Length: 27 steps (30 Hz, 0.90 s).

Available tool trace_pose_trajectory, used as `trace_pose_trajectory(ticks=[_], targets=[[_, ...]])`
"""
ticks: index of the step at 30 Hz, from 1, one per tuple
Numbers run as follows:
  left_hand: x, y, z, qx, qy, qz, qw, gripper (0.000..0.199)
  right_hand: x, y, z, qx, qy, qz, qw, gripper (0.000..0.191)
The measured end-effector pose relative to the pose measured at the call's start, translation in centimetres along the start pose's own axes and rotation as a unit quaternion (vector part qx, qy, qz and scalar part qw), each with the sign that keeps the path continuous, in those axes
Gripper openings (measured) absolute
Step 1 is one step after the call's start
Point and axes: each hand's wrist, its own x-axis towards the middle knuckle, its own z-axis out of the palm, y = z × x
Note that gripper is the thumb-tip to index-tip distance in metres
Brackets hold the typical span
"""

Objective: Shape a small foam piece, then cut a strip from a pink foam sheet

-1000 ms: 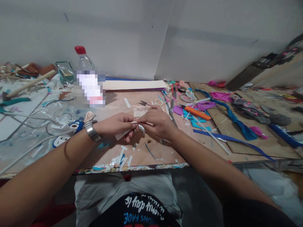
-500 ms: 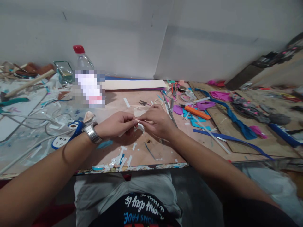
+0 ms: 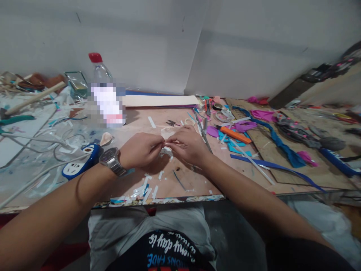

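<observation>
Beside the glossy blue-and-white plastic power strip point(image 3: 75, 169), the left hand point(image 3: 142, 149) pinches a small, curled white piece point(image 3: 167, 152) above the wooden counter point(image 3: 199, 184); seemingly light, pliable and easily creased, it suits edge grips. The right hand point(image 3: 188, 145) apparently pinches it too, left of an orange plastic cutter point(image 3: 235, 134).

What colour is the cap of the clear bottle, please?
The cap of the bottle is red; it shows best in the head view.

a red-capped bottle point(image 3: 103, 73), its label blurred, perhaps plastic; a blue-and-white power strip point(image 3: 81, 161); an orange cutter point(image 3: 235, 134).
</observation>
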Motion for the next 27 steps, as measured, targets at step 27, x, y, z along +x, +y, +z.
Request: trace_pose_trajectory(ticks=[27], targets=[[0.1, -0.3, 0.8, 0.085, -0.018, 0.03, 0.996, 0.03, 0.3, -1.1, -0.3, 0.011, -0.085, 0.016, 0.996, 0.015]])
